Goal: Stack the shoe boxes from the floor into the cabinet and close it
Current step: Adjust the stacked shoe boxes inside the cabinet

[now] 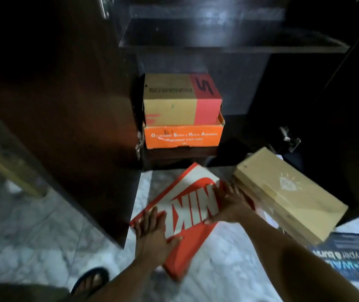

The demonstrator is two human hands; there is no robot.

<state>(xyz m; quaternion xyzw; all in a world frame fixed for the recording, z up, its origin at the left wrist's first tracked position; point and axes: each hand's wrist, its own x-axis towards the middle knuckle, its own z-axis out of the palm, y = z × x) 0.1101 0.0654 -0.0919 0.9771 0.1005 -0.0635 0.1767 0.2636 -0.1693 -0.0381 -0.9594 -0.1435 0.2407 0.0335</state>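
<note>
Observed just in front of the open dark wooden cabinet [202,64]: orange-and-white cardboard shoe box [192,192] with large white lettering, lid up, set diagonally over the pale marble floor [43,236]. Cannot tell whether resting or lifted. Not yet inside the cabinet.

Noted on the near-left corner of that box: left hand [152,232], flat on the lid, fingers straight and together, thumb spread along the near edge. Noted at the right edge: right hand [228,203], fingers straight and fanned, thumb on the lid face. Laid open against the box in both cases, without curl or pinch.

Recorded in the cabinet's bottom compartment, left side: tan cardboard box with a red end panel [174,101], seated on an orange cardboard box with white print [182,136]. Higher up: dark shelf [228,43].

Flanking at left: open dark cabinet door [76,116], close to the left hand. Crowding at right: stacked plain tan cardboard boxes [289,192], tilted, just beside the right hand. Further right, on the floor: blue printed box [348,256]. Also logged: metal hinge [289,136] at the cabinet's right side; sandalled foot [91,280] at bottom left.
</note>
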